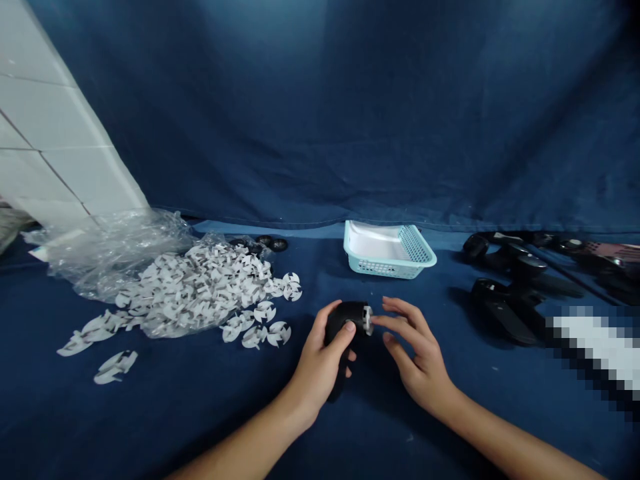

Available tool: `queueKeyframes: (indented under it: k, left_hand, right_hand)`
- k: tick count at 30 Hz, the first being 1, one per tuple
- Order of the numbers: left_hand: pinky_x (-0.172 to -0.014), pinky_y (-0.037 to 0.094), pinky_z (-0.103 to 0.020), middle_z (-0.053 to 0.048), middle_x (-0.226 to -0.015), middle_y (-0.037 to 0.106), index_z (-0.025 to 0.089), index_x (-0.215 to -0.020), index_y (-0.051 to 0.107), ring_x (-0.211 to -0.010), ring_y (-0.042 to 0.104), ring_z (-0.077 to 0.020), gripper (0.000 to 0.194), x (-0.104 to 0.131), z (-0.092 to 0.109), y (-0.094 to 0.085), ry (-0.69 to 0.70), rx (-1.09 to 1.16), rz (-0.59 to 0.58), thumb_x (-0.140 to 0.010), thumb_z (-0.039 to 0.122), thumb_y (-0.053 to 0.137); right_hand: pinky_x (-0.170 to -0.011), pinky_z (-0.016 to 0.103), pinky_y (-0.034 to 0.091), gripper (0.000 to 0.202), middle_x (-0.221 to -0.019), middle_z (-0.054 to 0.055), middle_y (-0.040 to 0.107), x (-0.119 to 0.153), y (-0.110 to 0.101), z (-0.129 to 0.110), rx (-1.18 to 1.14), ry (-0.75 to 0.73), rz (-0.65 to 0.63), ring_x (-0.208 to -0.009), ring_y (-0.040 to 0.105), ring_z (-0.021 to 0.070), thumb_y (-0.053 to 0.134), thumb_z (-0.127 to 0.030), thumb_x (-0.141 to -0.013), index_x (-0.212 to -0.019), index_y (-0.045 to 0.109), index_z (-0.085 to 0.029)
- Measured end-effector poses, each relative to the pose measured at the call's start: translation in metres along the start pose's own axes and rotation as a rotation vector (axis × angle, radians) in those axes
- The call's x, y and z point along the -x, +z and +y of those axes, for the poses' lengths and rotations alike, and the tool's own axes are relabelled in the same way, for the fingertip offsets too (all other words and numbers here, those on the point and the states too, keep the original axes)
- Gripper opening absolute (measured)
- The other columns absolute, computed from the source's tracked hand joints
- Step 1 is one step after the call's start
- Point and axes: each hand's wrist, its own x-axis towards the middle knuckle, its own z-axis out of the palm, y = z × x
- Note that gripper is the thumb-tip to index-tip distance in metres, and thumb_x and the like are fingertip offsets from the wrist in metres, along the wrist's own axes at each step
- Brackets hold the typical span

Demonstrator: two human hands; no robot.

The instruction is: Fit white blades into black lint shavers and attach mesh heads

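Note:
My left hand [325, 347] is wrapped round a black hair-dryer-shaped body [350, 312], its thumb on the near side and its handle pointing down. A white plastic piece [369, 320] sits at the right-hand end of the body. My right hand [413, 350] is just to the right, fingers apart, with a fingertip at or very near the white piece. No object is visible in the right hand. Left of my hands lies a large heap of similar white plastic pieces [200, 287], partly on a clear plastic bag [130, 247], with several loose ones nearer me.
A light blue basket [385, 269] with a white lining stands at the back. Several black handheld bodies [505, 317] lie to the right, near a blurred-out patch. Small black round parts [278, 245] lie behind the heap. A blue cloth [325, 120] hangs behind; white tiles [60, 133] are at left.

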Motion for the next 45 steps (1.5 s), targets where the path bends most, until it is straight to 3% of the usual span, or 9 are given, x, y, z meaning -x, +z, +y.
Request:
queueKeyframes:
  k: [8,19,22,26,31,34,39,42,45]
  left_hand:
    - [-0.052,0.047,-0.023,-0.006,-0.099,0.062,0.029,-0.135,0.041,-0.067,0.062,-0.0141,0.06,-0.0007,-0.0006,0.0003,-0.009,0.013,0.004,-0.083,0.047,0.063]
    - [-0.051,0.048,-0.024,-0.006,-0.097,0.062,0.028,-0.136,0.04,-0.067,0.062,-0.0146,0.061,-0.0009,-0.0003,0.0002,-0.001,0.019,0.017,-0.083,0.048,0.063]
    - [-0.051,0.048,-0.023,-0.006,-0.095,0.062,0.028,-0.136,0.04,-0.066,0.061,-0.0142,0.061,-0.0007,-0.0004,0.0001,-0.007,0.017,0.027,-0.083,0.048,0.063]
    - [-0.051,0.048,-0.023,-0.006,-0.096,0.062,0.028,-0.136,0.041,-0.065,0.061,-0.0137,0.061,-0.0006,0.0002,-0.0002,-0.024,0.02,0.03,-0.083,0.047,0.064]
    - [-0.05,0.047,-0.023,-0.006,-0.097,0.062,0.028,-0.136,0.041,-0.065,0.061,-0.0139,0.061,-0.0009,-0.0009,0.0005,-0.01,0.024,0.035,-0.083,0.047,0.064]
    - [-0.05,0.048,-0.023,-0.006,-0.096,0.063,0.028,-0.136,0.041,-0.065,0.061,-0.0145,0.06,-0.001,-0.0026,0.0008,-0.002,0.023,0.03,-0.083,0.047,0.063]
    - [-0.051,0.048,-0.024,-0.007,-0.099,0.064,0.028,-0.136,0.042,-0.066,0.062,-0.0146,0.061,-0.0023,-0.0031,0.0004,0.004,0.015,0.032,-0.083,0.048,0.064]
    - [-0.051,0.048,-0.024,-0.007,-0.099,0.064,0.028,-0.136,0.042,-0.066,0.062,-0.0148,0.061,-0.0028,-0.0022,0.0004,0.007,0.013,0.031,-0.082,0.048,0.064]
    - [-0.05,0.048,-0.024,-0.007,-0.097,0.063,0.027,-0.137,0.041,-0.066,0.062,-0.0152,0.064,-0.002,-0.0014,0.0005,-0.004,0.014,0.04,-0.082,0.048,0.065]
  right_hand:
    - [-0.1,0.052,0.043,0.022,-0.132,0.009,0.048,-0.0018,0.0009,0.0033,-0.008,0.058,-0.004,-0.123,0.049,0.0287,0.046,-0.012,-0.086,-0.091,0.064,-0.024]
    - [-0.103,0.048,0.041,0.047,-0.138,0.008,0.05,-0.0012,0.0023,0.0027,-0.273,0.228,-0.008,-0.129,0.045,0.0255,0.051,-0.027,-0.092,-0.138,0.042,-0.029]
    - [-0.091,0.04,0.048,0.034,-0.08,0.001,0.068,-0.0007,0.0002,-0.0006,-0.384,0.329,0.071,-0.087,0.066,0.0198,0.048,-0.035,-0.096,-0.128,0.053,-0.025]
    - [-0.056,0.029,0.047,0.038,-0.039,-0.01,0.029,-0.0004,0.0,-0.002,-0.497,0.457,0.174,-0.036,0.034,0.0098,0.037,-0.043,-0.101,-0.096,0.067,-0.019]
    - [-0.076,0.032,0.052,0.03,-0.101,0.005,0.066,-0.0009,0.0023,0.0009,-0.431,0.338,0.165,-0.092,0.062,0.0197,0.045,-0.042,-0.098,-0.119,0.059,-0.025]
    - [-0.101,0.041,0.044,0.04,-0.142,0.005,0.047,0.0003,0.0022,0.0011,-0.455,0.246,0.102,-0.129,0.045,0.0235,0.042,-0.038,-0.099,-0.138,0.042,-0.032]
    - [-0.114,0.049,0.026,0.045,-0.15,0.003,0.039,0.0032,-0.0009,-0.0006,-0.382,0.05,-0.047,-0.139,0.034,0.0242,0.036,-0.035,-0.101,-0.146,0.03,-0.035]
    - [-0.11,0.053,0.029,0.044,-0.133,0.007,0.058,0.0037,-0.0019,0.0013,-0.208,0.02,-0.037,-0.131,0.044,0.0275,0.036,-0.039,-0.1,-0.143,0.035,-0.031]
    - [-0.086,0.045,0.048,0.037,-0.075,0.003,0.068,0.0054,-0.0024,0.0067,-0.085,0.219,0.102,-0.081,0.066,0.0236,0.033,-0.04,-0.101,-0.127,0.054,-0.024]
